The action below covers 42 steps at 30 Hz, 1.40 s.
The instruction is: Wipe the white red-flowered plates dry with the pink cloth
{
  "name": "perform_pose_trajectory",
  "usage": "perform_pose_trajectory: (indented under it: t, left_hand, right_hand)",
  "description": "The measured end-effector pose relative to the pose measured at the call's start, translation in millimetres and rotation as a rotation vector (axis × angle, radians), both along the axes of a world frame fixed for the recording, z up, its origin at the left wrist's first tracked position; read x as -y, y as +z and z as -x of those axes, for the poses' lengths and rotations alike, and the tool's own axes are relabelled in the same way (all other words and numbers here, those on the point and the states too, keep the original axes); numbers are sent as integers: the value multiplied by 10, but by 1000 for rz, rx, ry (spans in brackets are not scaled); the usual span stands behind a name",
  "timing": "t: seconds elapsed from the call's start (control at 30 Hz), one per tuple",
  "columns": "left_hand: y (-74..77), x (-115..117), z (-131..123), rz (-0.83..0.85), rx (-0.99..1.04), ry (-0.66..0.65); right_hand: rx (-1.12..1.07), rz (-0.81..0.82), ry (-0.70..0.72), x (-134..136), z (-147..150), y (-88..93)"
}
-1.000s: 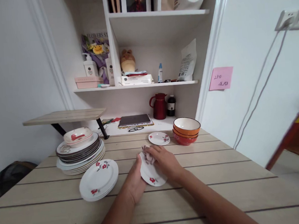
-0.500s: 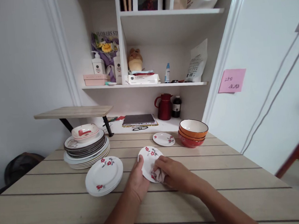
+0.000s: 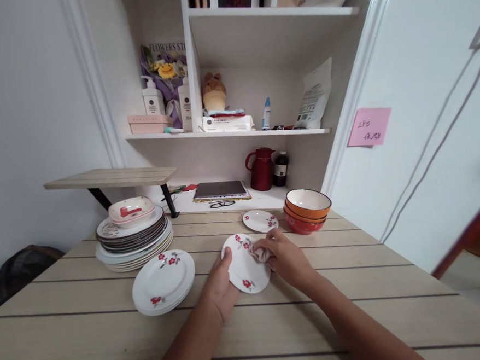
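A white plate with red flowers (image 3: 242, 263) is tilted up in front of me. My left hand (image 3: 220, 283) grips its left edge, the thumb lying over the rim and the other fingers hidden beneath. My right hand (image 3: 285, 256) is closed on a crumpled pale cloth (image 3: 262, 252), which touches the plate's upper right face. To the left lies a short stack of matching flowered plates (image 3: 164, 282). Beyond the held plate, one more flowered plate (image 3: 260, 221) rests flat on the table.
Stacked orange and red bowls (image 3: 308, 211) stand at the back right. A tall plate stack (image 3: 133, 237) topped by small dishes (image 3: 131, 209) sits at the left, near a raised wooden stand (image 3: 112, 178). Glasses (image 3: 222, 203), a laptop (image 3: 219, 189) and a red jug (image 3: 260, 170) are behind.
My right hand has slid the cloth from the plate's lower part up to its upper right, uncovering the lower flower. My left hand keeps its hold; the view has shifted slightly.
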<state>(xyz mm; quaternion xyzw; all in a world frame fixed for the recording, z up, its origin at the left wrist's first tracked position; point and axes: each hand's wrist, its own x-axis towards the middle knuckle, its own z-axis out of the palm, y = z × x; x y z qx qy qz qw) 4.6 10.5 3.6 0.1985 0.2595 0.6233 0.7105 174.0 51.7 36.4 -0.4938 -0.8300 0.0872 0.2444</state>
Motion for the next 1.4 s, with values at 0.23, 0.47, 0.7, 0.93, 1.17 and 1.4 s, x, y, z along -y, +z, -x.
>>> perform_pose_trajectory:
  t: [0.23, 0.47, 0.7, 0.93, 1.17, 1.4]
  left_hand:
    - [-3, -16, 17, -33, -41, -134]
    - [48, 44, 19, -43, 59, -105]
    - [66, 67, 78, 42, 27, -74]
    - [45, 13, 16, 31, 24, -104]
    - [60, 21, -17, -21, 63, -119]
    - [37, 42, 42, -36, 78, -114]
  right_hand:
    - [-33, -211, -51, -22, 330, -18]
    - [-147, -174, 298, 210, 593, -53]
    - [-75, 120, 596, 289, 243, 94]
    - [19, 132, 325, 38, -131, 67]
    - [-49, -98, 16, -5, 352, -89]
    - [-155, -56, 391, 261, 528, -18]
